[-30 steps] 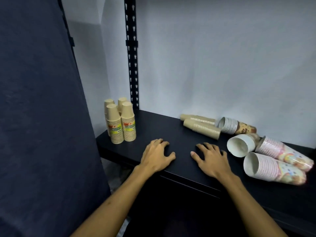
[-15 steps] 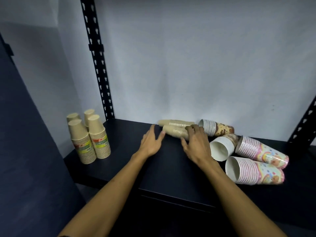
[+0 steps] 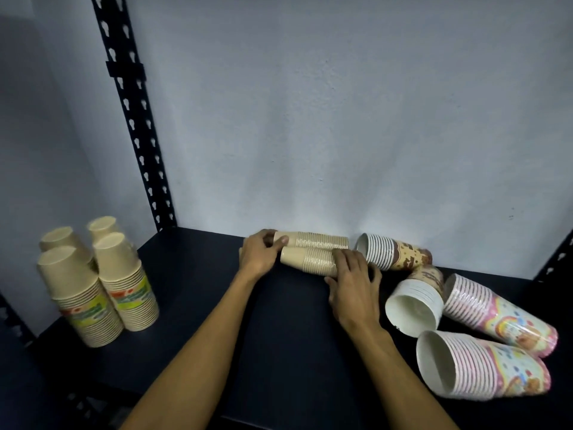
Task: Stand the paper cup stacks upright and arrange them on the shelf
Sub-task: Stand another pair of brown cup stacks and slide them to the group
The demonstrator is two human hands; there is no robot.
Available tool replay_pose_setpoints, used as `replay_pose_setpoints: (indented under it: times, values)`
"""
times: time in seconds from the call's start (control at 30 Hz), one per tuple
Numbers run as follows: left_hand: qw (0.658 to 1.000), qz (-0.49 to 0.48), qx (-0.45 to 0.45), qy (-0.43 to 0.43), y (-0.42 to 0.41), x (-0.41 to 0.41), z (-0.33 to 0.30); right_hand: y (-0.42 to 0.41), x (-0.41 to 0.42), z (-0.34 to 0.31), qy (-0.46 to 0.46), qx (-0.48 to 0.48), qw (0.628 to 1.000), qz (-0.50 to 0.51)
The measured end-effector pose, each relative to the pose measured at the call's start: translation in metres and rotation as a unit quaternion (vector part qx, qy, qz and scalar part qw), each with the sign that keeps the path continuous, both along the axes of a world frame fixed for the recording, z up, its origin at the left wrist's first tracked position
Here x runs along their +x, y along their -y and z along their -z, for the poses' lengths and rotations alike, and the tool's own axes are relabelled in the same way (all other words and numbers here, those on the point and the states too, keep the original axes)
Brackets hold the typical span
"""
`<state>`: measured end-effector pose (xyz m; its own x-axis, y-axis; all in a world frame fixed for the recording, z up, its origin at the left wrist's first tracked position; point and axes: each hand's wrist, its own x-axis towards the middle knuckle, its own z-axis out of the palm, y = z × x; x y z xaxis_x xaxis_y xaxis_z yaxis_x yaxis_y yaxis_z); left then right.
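Two plain tan cup stacks lie on their sides near the back wall of the black shelf (image 3: 198, 293): a rear stack (image 3: 316, 240) and a front stack (image 3: 307, 259). My left hand (image 3: 259, 252) grips their closed ends. My right hand (image 3: 352, 274) rests over the rim end of the front stack. To the right lie two brown-patterned stacks (image 3: 393, 251) (image 3: 415, 302) and two pink-patterned stacks (image 3: 496, 311) (image 3: 477, 367), all on their sides. Several tan stacks with green labels (image 3: 99, 283) stand upside down at the left.
A perforated black upright (image 3: 133, 119) rises at the back left and another (image 3: 558, 256) at the right edge. A pale wall closes the back. The shelf's front edge runs below my forearms.
Both hands went from flat on the front of the shelf to the back, and now hold the two lying tan stacks. The camera has swung right and closer.
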<state>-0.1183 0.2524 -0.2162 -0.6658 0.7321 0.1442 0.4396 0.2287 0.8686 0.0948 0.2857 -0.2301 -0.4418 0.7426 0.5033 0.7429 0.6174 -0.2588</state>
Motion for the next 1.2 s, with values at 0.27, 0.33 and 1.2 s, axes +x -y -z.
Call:
replay_pose_setpoints:
  times: [0.27, 0.33, 1.2]
  values:
    - [0.970, 0.039, 0.228, 0.078, 0.041, -0.002, -0.034, 0.003, 0.006, -0.003, -0.143, -0.078, 0.980, -0.116]
    - [0.967, 0.058, 0.248, 0.022, 0.054, 0.005, -0.049, 0.006, 0.009, -0.007, -0.184, -0.149, 0.959, -0.158]
    - [0.982, 0.113, 0.135, 0.063, 0.088, 0.050, -0.020, 0.014, 0.022, -0.019, -0.229, -0.310, 0.893, -0.233]
